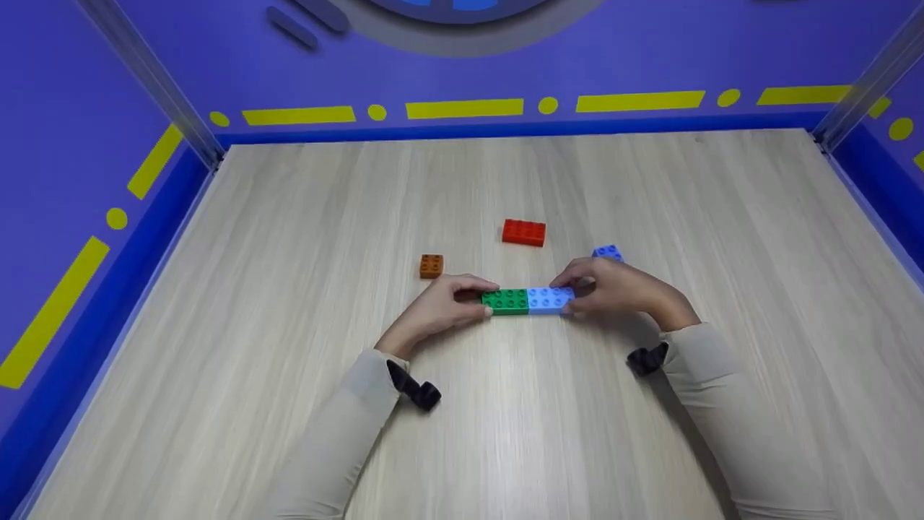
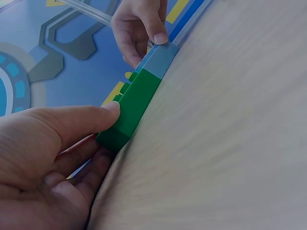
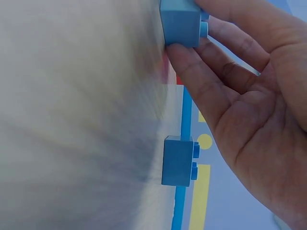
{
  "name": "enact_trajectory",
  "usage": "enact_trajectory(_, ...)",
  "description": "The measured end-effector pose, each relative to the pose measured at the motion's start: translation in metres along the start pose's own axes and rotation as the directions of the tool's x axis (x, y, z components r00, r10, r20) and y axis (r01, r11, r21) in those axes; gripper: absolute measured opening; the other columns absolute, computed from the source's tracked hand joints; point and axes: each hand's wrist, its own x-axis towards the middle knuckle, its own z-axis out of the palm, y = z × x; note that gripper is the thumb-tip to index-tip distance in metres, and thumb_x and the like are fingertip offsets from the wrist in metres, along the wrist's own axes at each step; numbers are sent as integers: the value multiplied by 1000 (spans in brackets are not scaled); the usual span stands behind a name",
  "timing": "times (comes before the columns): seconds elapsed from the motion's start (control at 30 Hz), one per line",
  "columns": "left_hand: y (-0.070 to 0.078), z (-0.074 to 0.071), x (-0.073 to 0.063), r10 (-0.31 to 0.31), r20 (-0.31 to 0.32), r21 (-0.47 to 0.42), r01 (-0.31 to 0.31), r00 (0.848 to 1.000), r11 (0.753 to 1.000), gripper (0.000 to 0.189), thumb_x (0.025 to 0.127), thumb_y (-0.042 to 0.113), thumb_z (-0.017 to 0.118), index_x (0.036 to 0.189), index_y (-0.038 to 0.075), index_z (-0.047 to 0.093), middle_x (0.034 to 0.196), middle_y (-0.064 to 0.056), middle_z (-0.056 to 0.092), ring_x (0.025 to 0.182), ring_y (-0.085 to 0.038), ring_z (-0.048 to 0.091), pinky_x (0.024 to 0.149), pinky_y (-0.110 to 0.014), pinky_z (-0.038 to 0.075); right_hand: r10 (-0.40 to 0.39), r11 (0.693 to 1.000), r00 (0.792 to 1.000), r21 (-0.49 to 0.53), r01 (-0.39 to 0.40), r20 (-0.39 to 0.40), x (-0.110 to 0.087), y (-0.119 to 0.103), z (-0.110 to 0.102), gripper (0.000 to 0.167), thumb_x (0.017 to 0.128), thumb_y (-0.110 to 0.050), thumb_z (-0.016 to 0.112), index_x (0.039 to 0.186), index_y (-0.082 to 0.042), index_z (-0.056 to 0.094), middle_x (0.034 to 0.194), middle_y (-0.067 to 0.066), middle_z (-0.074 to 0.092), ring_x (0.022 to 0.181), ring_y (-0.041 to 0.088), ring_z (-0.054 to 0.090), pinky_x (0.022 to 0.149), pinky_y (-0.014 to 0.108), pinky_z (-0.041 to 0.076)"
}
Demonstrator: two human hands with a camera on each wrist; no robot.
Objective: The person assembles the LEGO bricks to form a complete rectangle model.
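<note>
A green toy building brick (image 1: pixel 505 302) and a light blue brick (image 1: pixel 550 300) lie end to end on the table, studs up, their ends meeting. My left hand (image 1: pixel 451 307) pinches the green brick at its left end, thumb on the near side and fingers on the far side. At the opposite end my right hand (image 1: pixel 613 289) pinches the light blue brick between thumb and fingers. In the left wrist view, the green brick (image 2: pixel 132 108) sits low against the tabletop. Part of the light blue brick (image 3: pixel 181 24) shows between the fingers in the right wrist view.
A red brick (image 1: pixel 524 232) lies beyond the joined pair. Near my left fingers is a small orange-brown brick (image 1: pixel 432 266). A small blue brick (image 1: pixel 607 253) stands just behind my right hand, partly hidden. Blue-purple panels (image 1: pixel 462 79) border the wooden table (image 1: pixel 325 217).
</note>
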Motion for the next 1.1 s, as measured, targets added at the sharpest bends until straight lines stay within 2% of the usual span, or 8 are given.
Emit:
enact_trajectory(0.23,3,0,2,5,3,8,-5,1000,1000,39,83,15,73,121,17,67,129,-2,61,123,-18,51,110,-37,35,42,999,999,-6,-42,12,-2,-2,-4,34,82,-8,73,115,-6,69,115,11,65,106,27,61,93,46,51)
enact_trajectory(0.43,2,1,1,0,1,3,0,1000,1000,38,83,16,73,121,19,68,129,-1,61,123,-18,51,110,-38,35,33,999,999,-11,-33,29,-2,-6,-6,35,82,-10,75,116,-4,68,116,12,65,106,28,62,93,46,51)
enact_trajectory(0.6,1,0,1,-8,-10,5,8,1000,1000,38,83,16,73,121,19,68,130,-1,61,123,-18,51,110,-37,35,44,999,998,-15,-44,38,-1,-11,-10,40,84,-18,73,122,-4,65,122,12,64,113,30,60,97,46,49)
enact_trajectory(0.87,1,1,2,2,0,-3,-2,1000,1000,37,83,15,73,120,17,68,128,-1,62,122,-18,52,109,-36,36,-4,999,998,-37,2,-61,3,-16,-19,45,88,-23,70,127,-3,61,126,12,63,118,31,58,100,49,46)
enact_trajectory(1.1,0,0,0,-20,1,0,20,1000,1000,38,83,15,73,120,19,68,130,-1,61,123,-18,51,109,-37,37,-8,998,989,-55,0,-149,14,-14,-22,43,89,-21,69,127,-2,61,128,15,61,119,32,56,101,48,45)
